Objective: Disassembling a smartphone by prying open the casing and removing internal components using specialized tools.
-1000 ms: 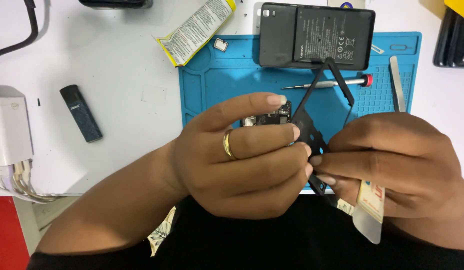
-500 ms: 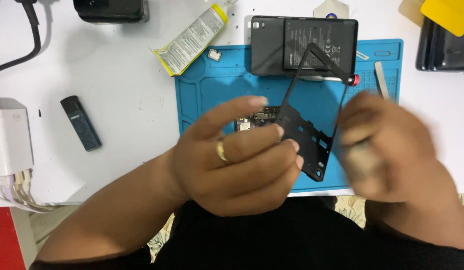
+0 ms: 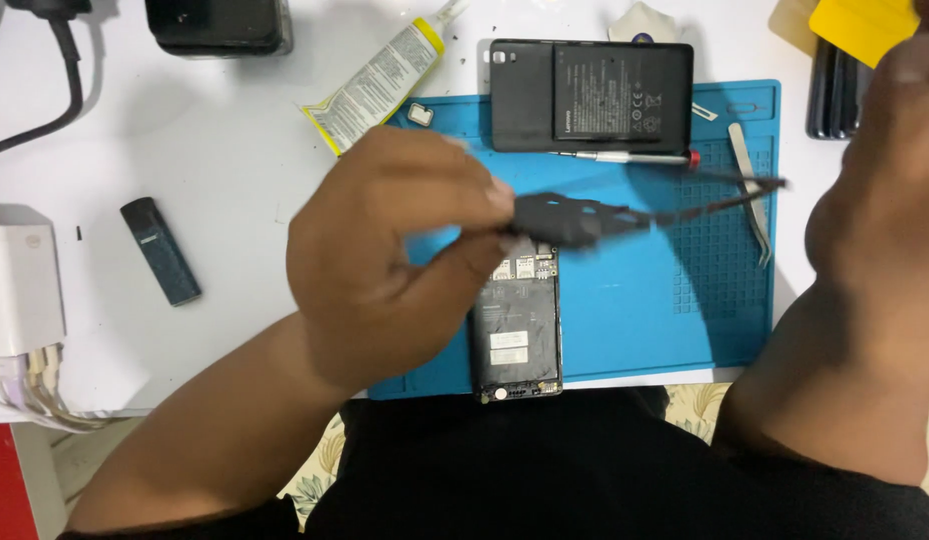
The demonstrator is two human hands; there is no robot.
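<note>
Our left hand (image 3: pixel 385 250) keeps a narrow grip on one end of a black phone frame (image 3: pixel 585 220), pinched between thumb and fingertips and held edge-on above the blue mat (image 3: pixel 665 320). The frame looks blurred. Beneath it an opened phone (image 3: pixel 515 335) lies on the mat near its front edge. Our right hand (image 3: pixel 885 220) is raised at the right, close to the camera; we cannot tell its grip. A black back cover (image 3: pixel 590 95), a screwdriver (image 3: pixel 625 157) and tweezers (image 3: pixel 750 190) rest farther back; a glue tube (image 3: pixel 380 85) lies on the white desk (image 3: pixel 215 170).
</note>
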